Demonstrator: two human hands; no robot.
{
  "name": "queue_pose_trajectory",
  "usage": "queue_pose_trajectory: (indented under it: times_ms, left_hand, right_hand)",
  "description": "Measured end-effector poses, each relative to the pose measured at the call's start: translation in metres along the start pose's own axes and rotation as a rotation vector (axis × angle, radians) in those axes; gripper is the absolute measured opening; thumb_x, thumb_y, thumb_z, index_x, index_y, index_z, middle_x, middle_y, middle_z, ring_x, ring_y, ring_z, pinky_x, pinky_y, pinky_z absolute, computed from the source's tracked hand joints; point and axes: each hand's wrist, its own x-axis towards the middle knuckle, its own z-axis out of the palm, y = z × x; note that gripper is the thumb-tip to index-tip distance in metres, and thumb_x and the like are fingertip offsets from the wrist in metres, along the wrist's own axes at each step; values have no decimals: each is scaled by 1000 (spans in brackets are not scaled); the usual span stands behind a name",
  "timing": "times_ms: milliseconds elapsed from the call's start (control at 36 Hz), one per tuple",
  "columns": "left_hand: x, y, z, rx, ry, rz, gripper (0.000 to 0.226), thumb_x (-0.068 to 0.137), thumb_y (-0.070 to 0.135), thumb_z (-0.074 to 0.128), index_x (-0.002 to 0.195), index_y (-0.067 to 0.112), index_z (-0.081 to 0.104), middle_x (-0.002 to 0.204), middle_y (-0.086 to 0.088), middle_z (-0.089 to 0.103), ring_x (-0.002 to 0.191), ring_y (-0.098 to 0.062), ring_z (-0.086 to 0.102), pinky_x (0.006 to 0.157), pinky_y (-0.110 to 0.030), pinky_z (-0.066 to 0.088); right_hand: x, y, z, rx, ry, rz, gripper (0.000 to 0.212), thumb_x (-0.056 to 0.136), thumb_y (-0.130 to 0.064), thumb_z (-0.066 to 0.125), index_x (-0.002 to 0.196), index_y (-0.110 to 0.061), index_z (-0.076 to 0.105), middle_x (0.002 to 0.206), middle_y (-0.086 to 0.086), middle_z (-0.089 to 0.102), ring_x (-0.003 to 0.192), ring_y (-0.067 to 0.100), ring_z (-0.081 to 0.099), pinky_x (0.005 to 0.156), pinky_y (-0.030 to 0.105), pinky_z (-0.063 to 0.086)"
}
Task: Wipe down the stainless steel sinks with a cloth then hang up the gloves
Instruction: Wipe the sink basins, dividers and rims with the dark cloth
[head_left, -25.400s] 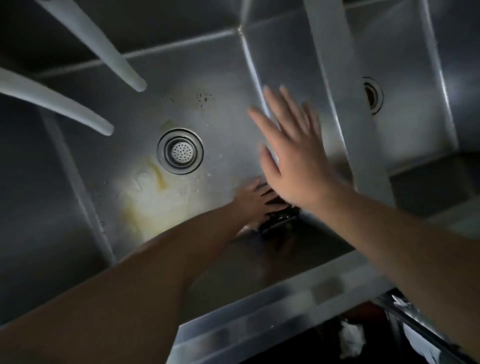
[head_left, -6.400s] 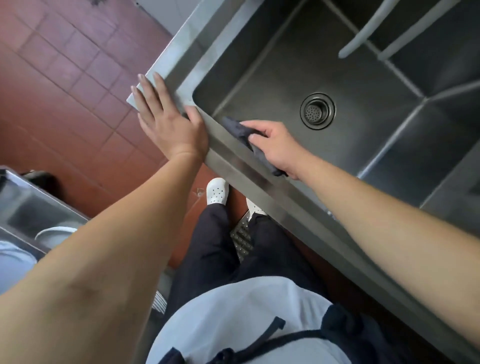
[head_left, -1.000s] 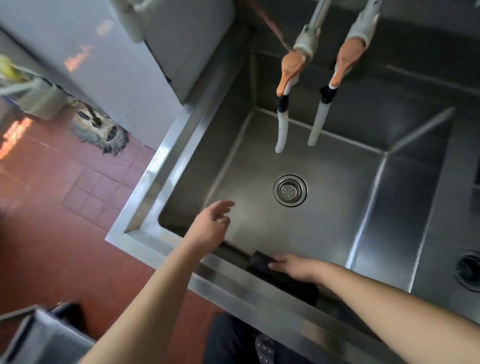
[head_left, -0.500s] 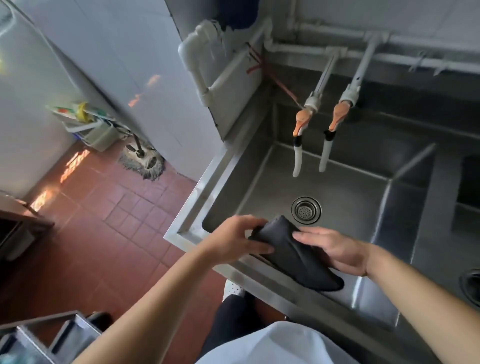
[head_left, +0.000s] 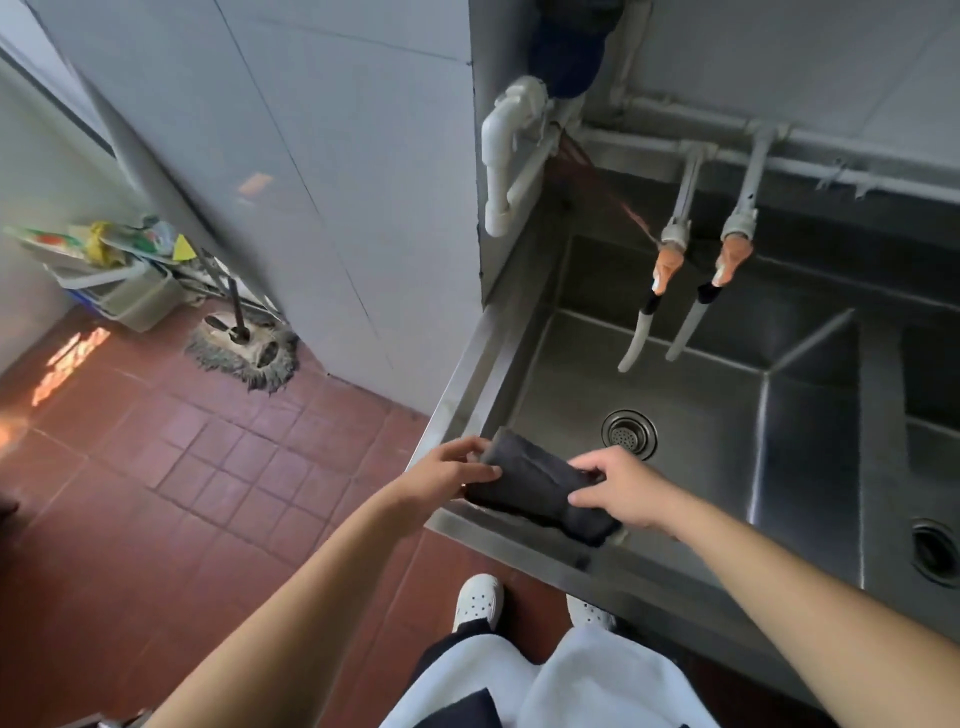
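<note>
A dark folded cloth (head_left: 530, 483) lies over the front left corner of the stainless steel sink (head_left: 701, 415). My left hand (head_left: 452, 470) grips its left end at the corner. My right hand (head_left: 618, 491) presses and pinches its right part above the front rim. The left basin has a round drain (head_left: 629, 434), and a second basin with its own drain (head_left: 935, 551) lies to the right. Something dark blue (head_left: 569, 49) hangs on the wall pipe above the sink; I cannot tell whether it is the gloves.
Two taps with orange handles (head_left: 667, 265) and white hoses hang over the left basin. A white pipe (head_left: 501, 150) runs down the wall corner. A mop (head_left: 244, 348) and bins with cleaning items (head_left: 114, 270) stand on the red tiled floor at left.
The cloth has come up from inside the front wall of the basin. Both hands now hold it folded on the sink's front left corner. My view has risen and turned left.
</note>
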Motion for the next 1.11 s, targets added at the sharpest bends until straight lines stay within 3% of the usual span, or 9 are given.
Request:
queue_pose_trajectory:
  times_ms: [83, 250, 333, 444, 528, 639, 750, 889, 1111]
  left_hand:
    - [14, 10, -25, 72, 23, 26, 12, 90, 9, 69, 102, 8, 67, 82, -3, 64, 76, -12, 63, 71, -19, 50]
    - [51, 48, -63, 350, 200, 155, 31, 84, 13, 75, 115, 15, 72, 102, -7, 68, 94, -21, 63, 88, -31, 47]
    - [52, 59, -76, 355, 235, 255, 32, 86, 8, 71, 117, 15, 73, 72, -1, 60, 71, -16, 54, 75, -29, 44]
    - [31, 41, -90, 316, 206, 322, 29, 93, 10, 62, 112, 30, 72, 89, 11, 76, 86, -3, 68, 75, -9, 48]
    - [13, 5, -102, 355, 171, 280, 31, 96, 15, 50, 113, 27, 72, 108, 7, 74, 100, -3, 64, 86, -7, 45]
    - [-2, -51, -115, 314, 163, 113, 21, 98, 28, 56, 109, 25, 73, 106, 4, 75, 100, -9, 68, 93, -28, 51]
    - [-1, -73, -115, 143, 265, 48, 20, 90, 11, 70, 92, 30, 74, 89, 4, 77, 74, -6, 69, 63, -17, 53]
    - [4, -78, -117, -57, 260, -51, 31, 88, -6, 58, 83, 21, 71, 82, 2, 71, 78, -17, 71, 64, -28, 56]
    - [-2, -85, -98, 124, 404, -77, 23, 93, 3, 53, 96, 22, 66, 95, -4, 70, 73, -21, 61, 62, -34, 47]
  right_hand:
    - [20, -17, 3, -93, 102, 9, 19, 78, -6, 73, 95, -14, 75, 89, 3, 74, 81, 11, 58, 72, 29, 44]
    - [38, -62, 12, -214, 377, 60, 19, 80, -18, 64, 94, -29, 72, 84, -6, 70, 81, 19, 63, 61, 24, 45]
    - [35, -77, 32, -269, 549, -9, 27, 86, -20, 58, 107, -32, 71, 98, -3, 69, 88, 25, 61, 72, 33, 51]
    - [19, -74, 88, -254, 677, -185, 37, 90, -11, 60, 126, -19, 66, 117, 2, 64, 104, 28, 58, 88, 39, 50]
    - [12, -52, 131, -409, 436, -191, 49, 93, -21, 58, 142, -20, 52, 144, 0, 51, 133, 25, 42, 109, 41, 34]
    - [3, -15, 168, -528, 13, -54, 66, 96, -50, 46, 155, -37, 17, 164, -16, -1, 152, 13, -9, 120, 46, 3]
    - [3, -9, 172, -469, 55, -86, 66, 97, -53, 44, 155, -40, 15, 164, -18, 0, 152, 10, -8, 122, 40, 4]
    - [1, -15, 167, -432, 61, -111, 63, 98, -49, 46, 154, -38, 21, 163, -19, 11, 151, 8, 2, 122, 34, 8]
    - [-6, -13, 167, -389, 36, -71, 62, 98, -44, 47, 153, -41, 21, 163, -22, 6, 150, 2, -5, 122, 40, 0]
